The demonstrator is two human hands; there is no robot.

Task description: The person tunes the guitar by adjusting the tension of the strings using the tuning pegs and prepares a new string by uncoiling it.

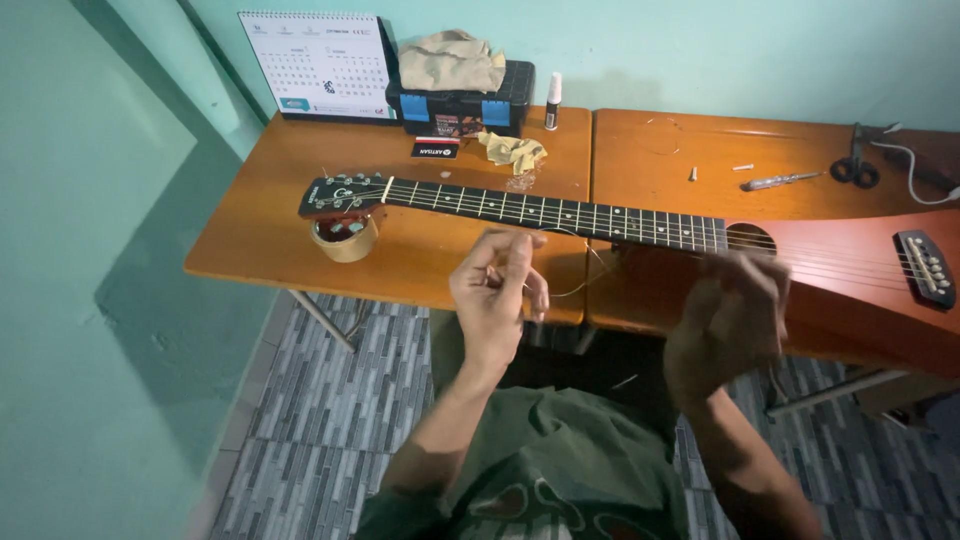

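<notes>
A reddish-brown wooden acoustic guitar lies flat across the orange wooden desk, its long axis running left to right: headstock to the left, propped on a roll of brown packing tape, body and bridge off to the right. The dark fretted neck stretches straight between them, just beyond both hands.

The left hand hovers on the near side of the neck, roughly at its middle, fingers curled in and thumb pressed to fingertips, pinching what looks like a thin wire guitar string that loops loosely off toward the neck. The right hand sits near the soundhole, where neck meets body; it is blurred, fingers bent into a loose fist, and I cannot tell whether it has hold of anything.

So the guitar lies directly ahead of both hands, crosswise to the forearms. The right hand is nearer the body end, the left nearer the mid-neck, and the headstock is well out to the left of either.

Beyond the neck, by the wall: a white desk calendar, a black and blue plastic toolbox with a tan cloth on top, and a small white bottle. Beyond the guitar body lie a screwdriver and black-handled scissors.
</notes>
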